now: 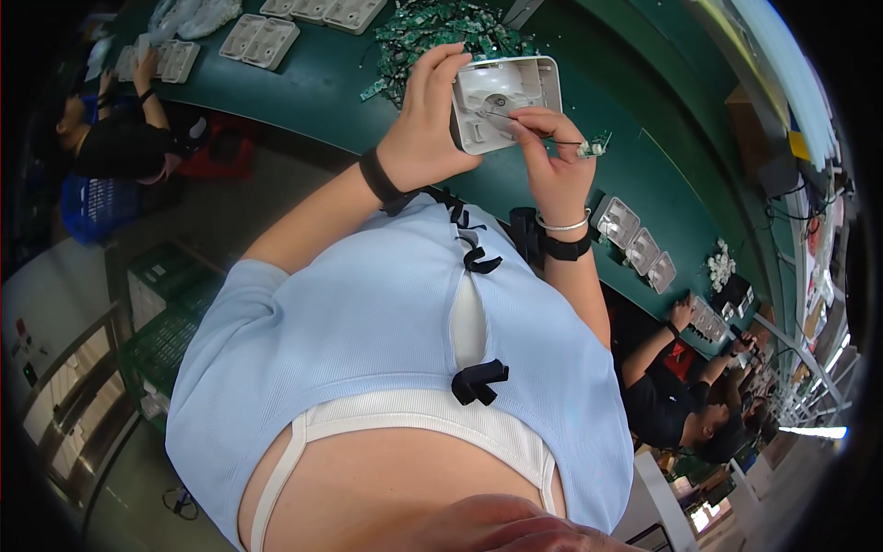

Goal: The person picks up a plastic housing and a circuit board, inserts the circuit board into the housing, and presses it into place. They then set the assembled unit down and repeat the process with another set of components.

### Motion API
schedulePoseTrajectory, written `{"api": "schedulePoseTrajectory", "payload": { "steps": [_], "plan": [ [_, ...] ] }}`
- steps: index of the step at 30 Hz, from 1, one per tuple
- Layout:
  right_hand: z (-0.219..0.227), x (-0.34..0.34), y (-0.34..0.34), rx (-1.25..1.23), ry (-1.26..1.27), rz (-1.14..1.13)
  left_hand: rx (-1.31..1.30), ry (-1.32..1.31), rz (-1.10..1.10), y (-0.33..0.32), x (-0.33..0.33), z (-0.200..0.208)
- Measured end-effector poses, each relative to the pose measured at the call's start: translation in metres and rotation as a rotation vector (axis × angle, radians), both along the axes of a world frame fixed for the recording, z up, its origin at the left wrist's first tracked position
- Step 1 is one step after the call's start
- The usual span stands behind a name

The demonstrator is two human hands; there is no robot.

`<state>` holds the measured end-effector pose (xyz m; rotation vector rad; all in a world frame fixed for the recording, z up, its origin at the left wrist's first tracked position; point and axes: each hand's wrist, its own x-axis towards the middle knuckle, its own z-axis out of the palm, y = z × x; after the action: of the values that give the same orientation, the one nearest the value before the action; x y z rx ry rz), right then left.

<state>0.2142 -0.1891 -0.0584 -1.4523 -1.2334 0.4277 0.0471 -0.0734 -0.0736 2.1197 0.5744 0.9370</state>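
My left hand [428, 120] grips a white plastic housing [504, 83] by its left side, its hollow inside facing me. Inside the housing a round part with a small dark centre shows. Over its lower right corner, my right hand [555, 152] pinches thin dark wires between thumb and fingers. One end of the wires reaches into the housing. From the other end, a small green circuit board [595, 145] hangs just right of my right hand. Behind the housing lies a heap of green circuit boards [432, 37] with wires.
The green table [313, 97] bears more white housings [259, 40] at the far left and a row of housings [635, 239] on the right. White small parts [721, 265] lie beyond that row. Co-workers [120, 138] sit at the left and right. A blue basket [92, 207] stands at the left.
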Motion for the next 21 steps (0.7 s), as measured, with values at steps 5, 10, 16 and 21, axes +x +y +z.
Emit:
{"api": "schedulePoseTrajectory", "payload": {
  "steps": [5, 10, 16, 21],
  "plan": [
    [0.006, 0.005, 0.003, 0.072, -0.249, 0.018, 0.032, -0.022, 0.028, -0.006, 0.002, 0.005],
    [0.01, 0.006, 0.004, 0.096, -0.317, 0.127, 0.103, -0.013, 0.052, -0.013, 0.008, 0.006],
    [0.009, 0.001, 0.004, 0.179, -0.487, -0.014, 0.096, -0.086, 0.013, -0.021, 0.012, 0.01],
    [0.004, -0.007, 0.001, 0.225, -0.367, -0.023, 0.101, -0.081, 0.028, -0.023, 0.012, 0.012]
  ]
}}
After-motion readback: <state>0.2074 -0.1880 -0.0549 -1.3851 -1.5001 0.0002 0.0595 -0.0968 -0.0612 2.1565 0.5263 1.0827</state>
